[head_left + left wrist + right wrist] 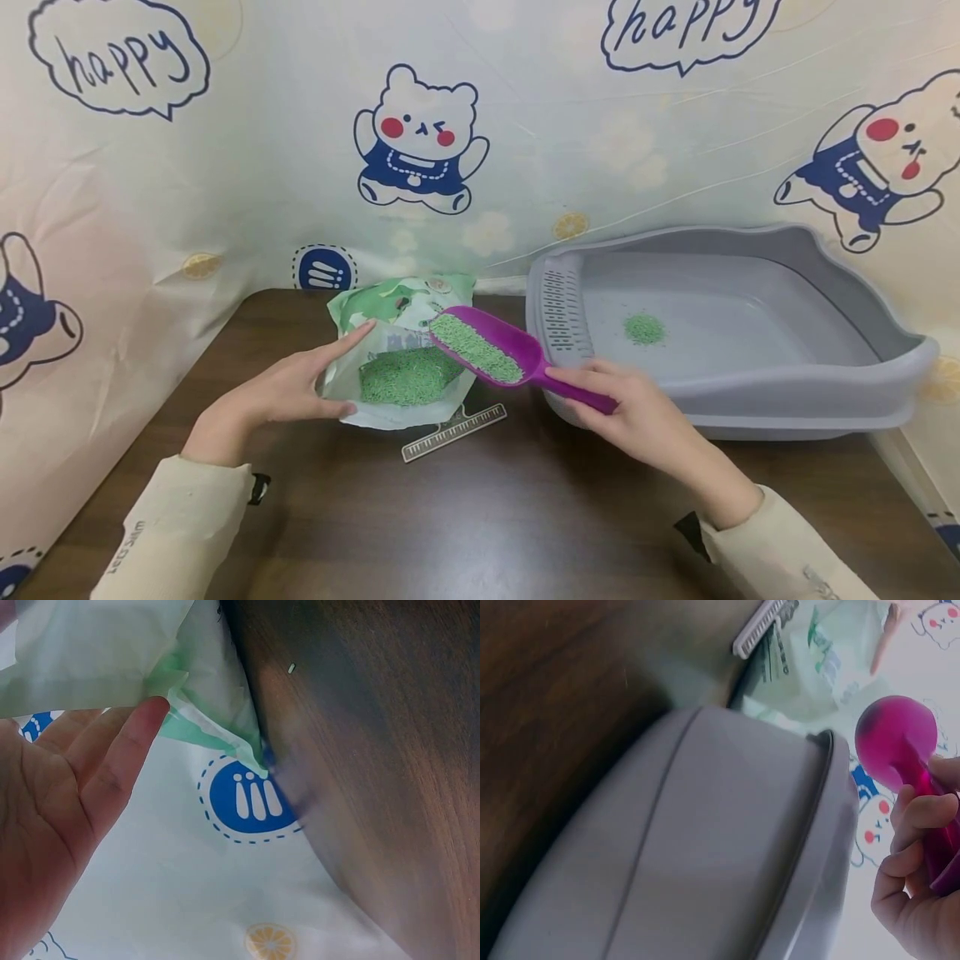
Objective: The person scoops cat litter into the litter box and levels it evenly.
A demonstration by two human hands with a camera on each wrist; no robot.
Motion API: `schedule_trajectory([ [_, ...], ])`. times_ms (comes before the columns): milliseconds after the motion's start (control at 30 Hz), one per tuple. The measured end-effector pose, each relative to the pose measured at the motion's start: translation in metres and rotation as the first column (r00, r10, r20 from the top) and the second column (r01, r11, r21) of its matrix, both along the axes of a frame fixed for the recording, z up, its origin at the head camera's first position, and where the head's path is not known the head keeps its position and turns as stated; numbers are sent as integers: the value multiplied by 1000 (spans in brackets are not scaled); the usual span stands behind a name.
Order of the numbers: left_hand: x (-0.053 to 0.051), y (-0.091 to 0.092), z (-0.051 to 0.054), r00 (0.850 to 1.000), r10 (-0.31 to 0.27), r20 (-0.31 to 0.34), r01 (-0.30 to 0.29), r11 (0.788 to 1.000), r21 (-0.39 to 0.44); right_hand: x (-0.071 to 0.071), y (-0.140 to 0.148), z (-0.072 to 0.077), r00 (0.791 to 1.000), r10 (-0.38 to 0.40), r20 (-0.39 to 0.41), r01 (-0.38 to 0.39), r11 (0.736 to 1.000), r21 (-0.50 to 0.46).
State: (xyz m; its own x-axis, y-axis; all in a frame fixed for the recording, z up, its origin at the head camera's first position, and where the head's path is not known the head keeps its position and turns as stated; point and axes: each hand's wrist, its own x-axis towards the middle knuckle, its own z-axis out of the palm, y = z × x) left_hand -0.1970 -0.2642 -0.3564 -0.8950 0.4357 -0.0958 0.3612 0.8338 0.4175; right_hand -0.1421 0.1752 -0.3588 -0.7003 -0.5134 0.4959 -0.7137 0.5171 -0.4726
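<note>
My right hand (637,412) grips the handle of a purple scoop (529,354) that carries green litter pellets (480,346). The scoop hangs above the right side of a green-and-white bag (375,300), whose mouth shows more green pellets (408,377) inside. At the bag's left edge my left hand (288,390) rests with straight, spread fingers. In the left wrist view, its fingers (127,750) lie against the bag's side (82,660). From the right wrist view, curled fingers (922,817) wrap the handle, and the scoop's underside (896,735) faces the camera.
A grey litter box (787,396) stands at the right, a small pile of green pellets (645,329) on its floor. A bar-shaped clip (454,433) lies before the bag. One loose pellet (292,668) sits on the wooden table (420,525). Patterned cloth (540,150) hangs behind.
</note>
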Motion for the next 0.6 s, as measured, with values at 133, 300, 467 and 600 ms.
schedule_trajectory([
  [133, -1, 0, -1, 1000, 9, 2, -9, 1000, -2, 0, 11, 5, 1000, -15, -18, 15, 1000, -10],
  [300, 0, 0, -2, 1000, 12, -1, -12, 1000, -2, 0, 29, 10, 998, -60, -32, 59, 998, -34],
  [467, 1, -1, -1, 1000, 4, -5, -4, 1000, 3, 1, 48, 15, 989, -124, -77, 122, 992, -35],
  [600, 0, -1, -1, 1000, 7, -9, -7, 1000, -3, 1, 63, 21, 982, -160, -101, 159, 987, -14],
])
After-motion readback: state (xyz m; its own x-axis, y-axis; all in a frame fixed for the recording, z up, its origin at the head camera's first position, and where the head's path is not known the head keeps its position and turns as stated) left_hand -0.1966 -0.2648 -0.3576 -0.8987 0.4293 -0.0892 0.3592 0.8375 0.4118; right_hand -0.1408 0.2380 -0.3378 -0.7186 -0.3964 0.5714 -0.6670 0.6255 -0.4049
